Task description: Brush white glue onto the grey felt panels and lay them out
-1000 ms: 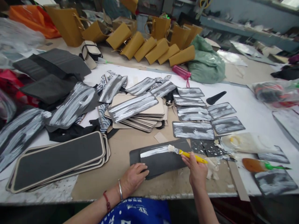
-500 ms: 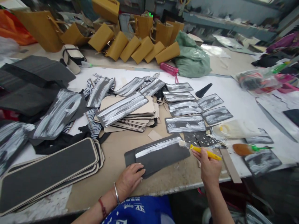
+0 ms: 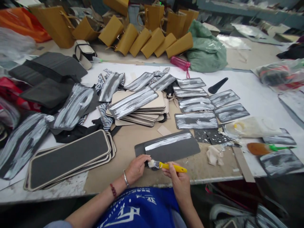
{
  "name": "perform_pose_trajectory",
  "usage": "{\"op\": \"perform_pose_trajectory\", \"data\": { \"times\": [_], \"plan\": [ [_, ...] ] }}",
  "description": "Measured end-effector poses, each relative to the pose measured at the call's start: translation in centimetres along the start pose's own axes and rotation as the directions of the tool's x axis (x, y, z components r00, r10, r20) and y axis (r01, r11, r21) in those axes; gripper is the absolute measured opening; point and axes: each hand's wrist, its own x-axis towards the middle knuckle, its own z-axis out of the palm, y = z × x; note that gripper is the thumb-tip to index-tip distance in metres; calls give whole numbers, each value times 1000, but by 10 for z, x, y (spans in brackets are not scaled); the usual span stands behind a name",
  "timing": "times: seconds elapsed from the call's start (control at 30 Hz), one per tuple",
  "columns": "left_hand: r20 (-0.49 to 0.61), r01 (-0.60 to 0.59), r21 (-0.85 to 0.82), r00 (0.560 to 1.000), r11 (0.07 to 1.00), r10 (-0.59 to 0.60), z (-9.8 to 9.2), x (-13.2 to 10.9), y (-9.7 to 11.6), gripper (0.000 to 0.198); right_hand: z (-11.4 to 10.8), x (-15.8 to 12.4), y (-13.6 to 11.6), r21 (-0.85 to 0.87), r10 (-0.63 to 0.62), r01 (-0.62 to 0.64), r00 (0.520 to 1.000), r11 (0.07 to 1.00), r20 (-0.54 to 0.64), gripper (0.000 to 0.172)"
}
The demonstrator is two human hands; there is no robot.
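Observation:
In my right hand (image 3: 177, 177) is a yellow-handled paintbrush (image 3: 174, 167), held level above the near edge of the board, with its whitish bristles pointing left. The fingers of my left hand (image 3: 136, 169) are drawn together at the bristle tip; whether they pinch anything is hidden. Just beyond both hands lies a dark grey panel (image 3: 175, 147) with one white streak along its far side. Part of another dark panel (image 3: 139, 150) shows under its left end. A small crumpled cream scrap (image 3: 215, 154) rests to the right.
Dark panels with cream edges (image 3: 68, 161) are stacked at left. Behind the work sits a cream pile (image 3: 140, 117) topped by a white-streaked panel (image 3: 133, 103). More streaked panels (image 3: 196, 121) lie to the right, near a milky bag (image 3: 249, 126). Mustard-coloured bags (image 3: 152, 42) line the back.
My right hand has brought the brush from the panel's far right corner leftward and nearer to me. My left hand has lifted off the panel to the bristles. The view has shifted slightly.

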Motion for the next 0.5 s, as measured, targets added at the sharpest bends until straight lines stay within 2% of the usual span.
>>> {"op": "perform_pose_trajectory", "data": {
  "times": [0.07,0.13,0.27,0.43,0.5],
  "plan": [
    [-9,-14,18,1000,1000,14,1,0,0,41,-2,2,5,-9,-11,11,1000,1000,4,48],
    [-6,-48,53,999,997,49,2,-1,-1,41,-13,8,7,-35,-38,36,999,999,-37,49],
    [24,-153,141,988,978,151,3,0,-1,40,-55,28,3,-136,-121,97,976,986,-181,51],
    [32,-239,223,971,945,238,2,6,1,37,-113,60,-6,-280,-245,155,913,947,-325,52],
    [25,-259,236,965,937,260,1,7,3,37,-132,70,-8,-407,-346,185,863,894,-367,49]
  ]
}}
